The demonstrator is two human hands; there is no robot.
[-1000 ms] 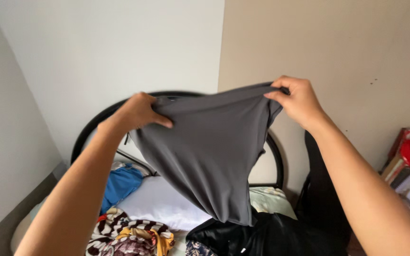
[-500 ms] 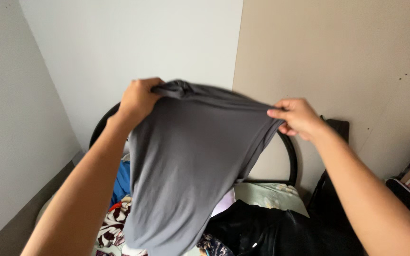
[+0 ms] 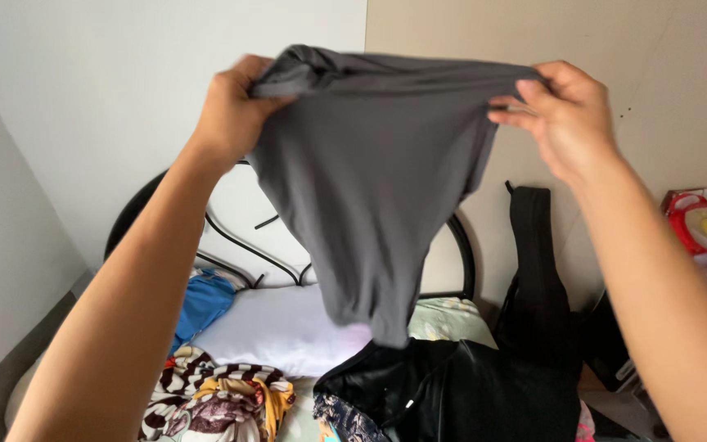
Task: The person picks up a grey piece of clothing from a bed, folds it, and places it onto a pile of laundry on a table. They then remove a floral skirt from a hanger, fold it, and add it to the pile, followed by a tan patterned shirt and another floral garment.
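One dark grey stretchy cloth garment (image 3: 374, 180) hangs in the air above the bed (image 3: 452, 323), held up in front of its curved black metal headboard (image 3: 239, 245). Two hands are set apart and clamped on its top edge, the left hand (image 3: 235, 110) bunching one corner and the right hand (image 3: 566, 115) pinching the other. On the bed below the garment lie one white pillow (image 3: 276, 336), one blue cloth (image 3: 202, 303), one black jacket (image 3: 452, 393) and one striped patterned blanket (image 3: 214, 397).

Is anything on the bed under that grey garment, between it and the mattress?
Yes. The grey garment, held up by the left hand and right hand, hangs over a black jacket and a white pillow; patterned clothes lie further left.
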